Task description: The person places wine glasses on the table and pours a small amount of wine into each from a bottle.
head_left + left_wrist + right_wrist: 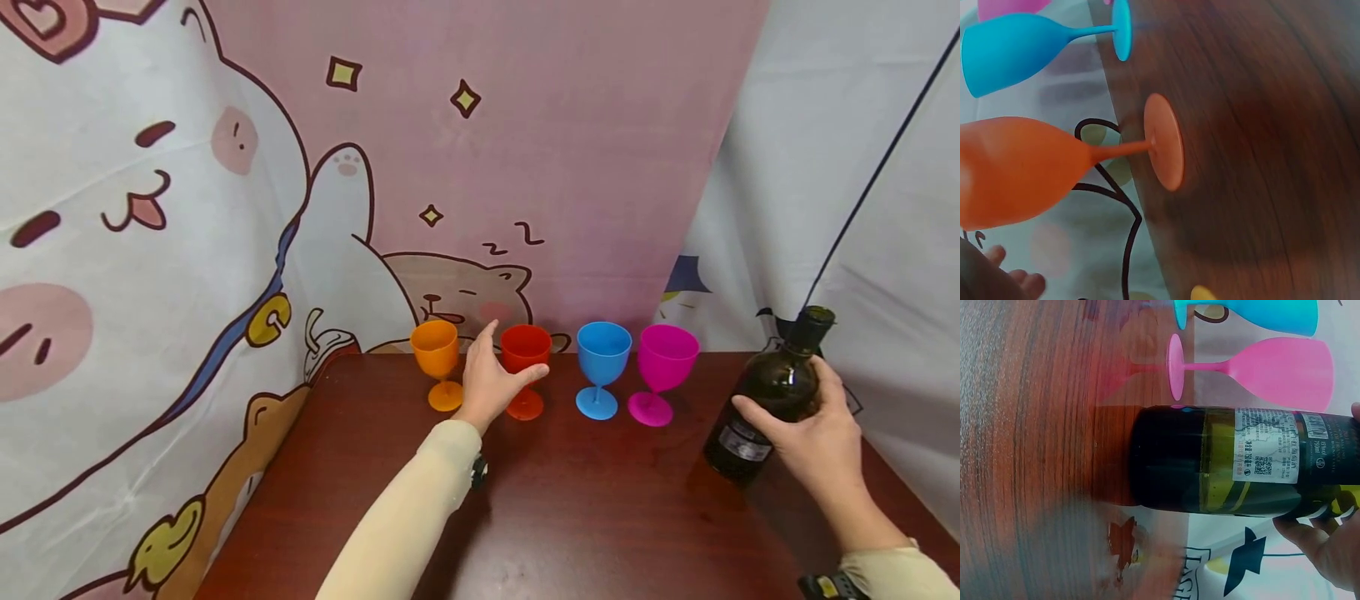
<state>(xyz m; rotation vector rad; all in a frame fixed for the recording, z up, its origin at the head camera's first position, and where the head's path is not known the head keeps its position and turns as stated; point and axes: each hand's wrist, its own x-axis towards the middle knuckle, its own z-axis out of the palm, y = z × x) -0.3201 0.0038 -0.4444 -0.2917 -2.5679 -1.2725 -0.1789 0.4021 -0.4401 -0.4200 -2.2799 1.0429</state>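
Observation:
My left hand (489, 379) reaches beside the red goblet (527, 346), thumb and fingers spread apart; in the left wrist view its fingertips (1034, 286) show below the cup of that red goblet (1022, 172). Whether the hand touches it I cannot tell. At the right, my right hand (821, 433) holds a dark glass wine bottle (776, 379) round its upper body, thumb on the near side and fingers behind. The bottle (1266, 447) is roughly upright, its white back label visible in the right wrist view. Its neck is uncorked, as far as I can see.
An orange goblet (437, 350) stands left of the red one. To the right are a blue goblet (602, 354) and a pink goblet (666, 358), the pink one closest to the bottle. All stand along the back edge of the brown wooden table (600, 517), before a cartoon-printed cloth (585, 150).

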